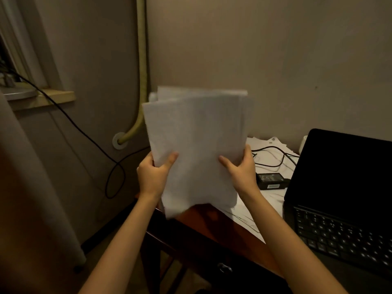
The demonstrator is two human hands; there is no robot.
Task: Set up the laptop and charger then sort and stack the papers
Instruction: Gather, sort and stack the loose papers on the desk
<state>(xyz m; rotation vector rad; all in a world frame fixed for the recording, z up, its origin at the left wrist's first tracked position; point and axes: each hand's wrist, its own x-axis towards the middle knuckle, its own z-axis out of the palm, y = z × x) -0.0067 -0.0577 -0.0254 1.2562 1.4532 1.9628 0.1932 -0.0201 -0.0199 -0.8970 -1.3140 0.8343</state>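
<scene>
A stack of white papers [197,141] is held upright above the left end of the wooden desk [212,219], its sheets uneven at the top. My left hand [153,172] grips the stack's left edge, thumb on the front. My right hand [241,168] grips the right edge the same way. An open black laptop [343,187] with a dark screen stands on the desk at the right. The black charger brick [271,179] lies beside it, its cable [273,155] looping over more loose papers [267,200] that lie flat on the desk.
A black cable [84,132] runs from the window sill [42,100] at the left down along the wall. A yellowish pipe [142,81] goes into the wall behind the papers. A curtain [31,187] hangs at the left. A small white object [303,143] stands behind the laptop.
</scene>
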